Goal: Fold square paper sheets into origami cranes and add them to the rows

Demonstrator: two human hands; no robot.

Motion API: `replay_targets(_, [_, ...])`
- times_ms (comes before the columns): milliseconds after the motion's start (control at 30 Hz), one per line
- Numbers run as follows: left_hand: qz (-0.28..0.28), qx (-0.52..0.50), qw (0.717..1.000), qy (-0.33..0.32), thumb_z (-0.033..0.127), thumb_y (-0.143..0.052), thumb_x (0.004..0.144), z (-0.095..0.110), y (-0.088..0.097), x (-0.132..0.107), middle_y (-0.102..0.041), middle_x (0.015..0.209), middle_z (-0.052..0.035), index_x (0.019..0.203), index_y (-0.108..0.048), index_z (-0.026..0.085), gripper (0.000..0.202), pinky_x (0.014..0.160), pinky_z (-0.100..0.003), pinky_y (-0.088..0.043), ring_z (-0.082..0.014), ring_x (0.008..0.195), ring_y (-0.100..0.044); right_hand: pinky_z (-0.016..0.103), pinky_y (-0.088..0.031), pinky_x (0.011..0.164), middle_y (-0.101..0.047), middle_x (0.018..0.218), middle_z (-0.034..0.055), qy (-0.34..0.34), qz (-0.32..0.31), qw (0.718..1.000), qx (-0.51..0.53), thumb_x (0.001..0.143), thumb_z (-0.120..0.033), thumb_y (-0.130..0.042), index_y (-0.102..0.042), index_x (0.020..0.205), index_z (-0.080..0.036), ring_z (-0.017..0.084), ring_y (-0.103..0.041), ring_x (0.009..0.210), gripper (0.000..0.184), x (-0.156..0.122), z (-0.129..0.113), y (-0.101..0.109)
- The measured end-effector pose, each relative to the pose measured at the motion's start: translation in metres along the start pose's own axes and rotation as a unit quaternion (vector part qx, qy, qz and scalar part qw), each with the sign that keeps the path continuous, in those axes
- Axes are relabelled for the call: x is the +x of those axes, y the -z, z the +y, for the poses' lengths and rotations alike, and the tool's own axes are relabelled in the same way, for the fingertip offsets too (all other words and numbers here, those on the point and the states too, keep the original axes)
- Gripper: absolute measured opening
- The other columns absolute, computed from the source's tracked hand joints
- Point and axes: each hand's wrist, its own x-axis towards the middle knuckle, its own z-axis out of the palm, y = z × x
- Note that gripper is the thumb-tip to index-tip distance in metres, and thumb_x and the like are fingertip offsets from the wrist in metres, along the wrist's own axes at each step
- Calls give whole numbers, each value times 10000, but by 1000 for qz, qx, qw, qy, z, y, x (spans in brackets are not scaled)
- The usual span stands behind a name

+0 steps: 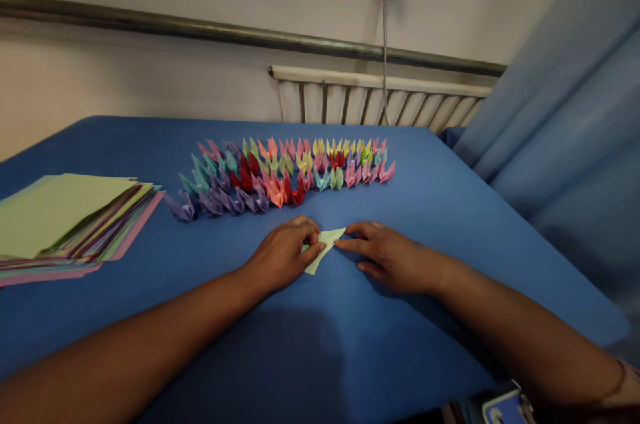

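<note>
A small folded piece of pale green paper lies on the blue-covered table between my hands. My left hand pinches its left side, thumb and curled fingers closed on it and hiding part of it. My right hand is on the other side, fingers stretched and apart. Its index fingertip touches the paper's right edge, without gripping it. Beyond both hands stand several rows of folded paper cranes in purple, teal, red, pink, yellow and green.
A stack of coloured paper sheets, pale green on top, lies at the left. The blue table reaches a wall with a metal rail and a radiator. A cord hangs from an outlet. A blue curtain hangs at the right.
</note>
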Motion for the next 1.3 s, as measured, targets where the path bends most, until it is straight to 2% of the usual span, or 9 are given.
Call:
replay_targets(233, [4,16,1000,-5,244,-548,832,0,-1,0,-611,933,-25,711,-565,194,132,801,-311,-444,-182,861,-574,467,-418,954,-482,1339,127,-22,-11,998,-60,889,-288,-565,-445,1411,-269,273,-485,1145,535,1,0,0])
replay_targets(433, [5,24,1000,-7,248,-547,832,-2,-2,0,-611,923,-29,721,-574,194,127,805,-310,-449,-182,856,-571,474,-416,942,-477,1343,132,-36,-5,997,-71,892,-357,-567,-462,1401,-265,285,-479,1139,528,2,-2,-2])
replay_targets(633, [2,23,1000,-3,250,-553,831,-1,-2,1,-611,926,-34,713,-570,192,132,795,-318,-449,-187,843,-573,473,-412,945,-478,1344,123,-30,-8,997,-73,894,-359,-569,-454,1407,-289,278,-482,1130,531,2,0,-3])
replay_targets(800, [-4,26,1000,3,246,-544,832,1,-1,1,-610,919,-37,711,-563,191,134,788,-320,-449,-190,839,-577,485,-409,947,-474,1347,150,-35,-11,996,-79,897,-400,-559,-473,1399,-246,294,-480,1142,532,2,1,-1])
replay_targets(967, [-3,29,1000,-1,238,-545,828,1,-1,1,-611,914,-33,702,-555,191,135,789,-313,-448,-187,841,-578,485,-409,941,-465,1360,136,-37,-13,996,-82,894,-401,-564,-483,1388,-285,294,-483,1145,514,1,2,0])
replay_targets(1300, [-6,34,999,-1,246,-534,843,-1,-1,1,-599,893,-24,733,-559,189,126,782,-304,-441,-174,824,-566,487,-406,955,-461,1363,156,-49,-17,995,-85,888,-459,-559,-462,1406,-227,301,-472,1160,576,3,3,2])
